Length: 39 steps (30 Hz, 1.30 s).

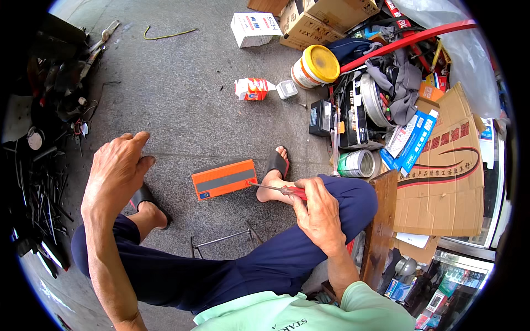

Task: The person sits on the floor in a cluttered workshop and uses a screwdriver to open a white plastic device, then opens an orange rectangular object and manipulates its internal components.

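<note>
An orange box-shaped device (229, 170) with a dark grey band along its top lies on the ground between my feet. A small dark fitting with a blue part shows at the left of its near side. My right hand (320, 215) is closed round the red handle of a screwdriver (271, 188), above my right leg. The screwdriver's thin shaft points left, and its tip appears to meet the right end of the device's near side. My left hand (117, 168) hangs in the air left of the device, holding nothing visible, with thumb and forefinger apart.
A yellow-lidded bucket (322, 63), a black battery (320, 117), an open tin (358, 164) and cardboard (441, 171) crowd the right side. A red-white packet (253, 89) lies beyond the device. Dark tools (52, 204) are heaped at left. A low metal frame (223, 239) stands nearer me.
</note>
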Each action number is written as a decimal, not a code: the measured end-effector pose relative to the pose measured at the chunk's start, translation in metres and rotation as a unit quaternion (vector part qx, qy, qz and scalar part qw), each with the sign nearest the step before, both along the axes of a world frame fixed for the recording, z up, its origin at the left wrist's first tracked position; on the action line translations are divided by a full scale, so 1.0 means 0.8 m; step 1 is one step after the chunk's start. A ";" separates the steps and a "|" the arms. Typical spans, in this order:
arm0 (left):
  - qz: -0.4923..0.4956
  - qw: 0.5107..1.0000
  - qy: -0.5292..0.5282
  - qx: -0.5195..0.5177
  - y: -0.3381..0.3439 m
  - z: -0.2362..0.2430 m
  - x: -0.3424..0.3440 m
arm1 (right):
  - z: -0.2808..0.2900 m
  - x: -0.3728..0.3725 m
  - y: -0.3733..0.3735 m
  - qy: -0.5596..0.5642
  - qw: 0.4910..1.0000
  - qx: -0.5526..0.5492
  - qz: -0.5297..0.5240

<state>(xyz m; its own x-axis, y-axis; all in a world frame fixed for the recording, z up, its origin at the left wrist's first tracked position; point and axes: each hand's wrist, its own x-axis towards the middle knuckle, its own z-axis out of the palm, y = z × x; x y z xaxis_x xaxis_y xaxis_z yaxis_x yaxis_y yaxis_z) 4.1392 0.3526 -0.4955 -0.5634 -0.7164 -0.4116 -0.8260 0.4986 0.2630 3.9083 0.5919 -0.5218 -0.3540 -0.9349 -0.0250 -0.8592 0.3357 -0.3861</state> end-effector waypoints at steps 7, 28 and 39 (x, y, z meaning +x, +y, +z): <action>-0.023 1.000 0.009 0.009 0.002 -0.003 -0.022 | 0.013 -0.004 0.012 -0.042 0.996 -0.030 -0.073; 0.163 0.842 0.382 0.344 0.023 0.009 -0.017 | 0.022 0.013 0.012 -0.542 0.768 -0.271 -0.207; 0.223 0.594 0.581 0.510 0.025 0.024 0.005 | 0.018 0.050 -0.002 -0.684 0.639 -0.280 -0.213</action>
